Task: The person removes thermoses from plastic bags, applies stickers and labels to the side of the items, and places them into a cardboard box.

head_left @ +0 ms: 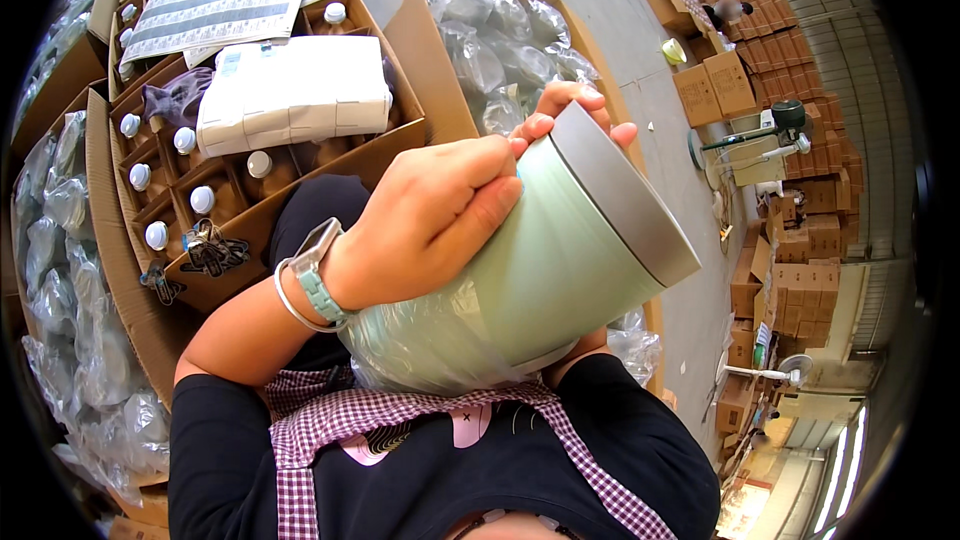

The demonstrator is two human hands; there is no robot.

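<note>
A large light green canister (565,250) with a wide grey band at one end lies tilted across my lap and chest. Clear plastic wrap (420,350) bunches around its lower part. My left hand (430,215), wearing a watch, is closed with the fingers pressed together against the canister's side. A speck of blue shows at its fingertips; what they pinch is too small to name. My right hand (572,112) grips the canister from behind, its fingertips curling near the grey band. Most of my right forearm is hidden behind the canister.
Left of me, a divided carton (290,275) holds brown bottles with white caps, a white paper pack (295,95) and printed sheets (220,0). Open cartons with plastic-wrapped items (500,30) stand ahead and at far left. Stacked boxes (810,290) and fans line the right.
</note>
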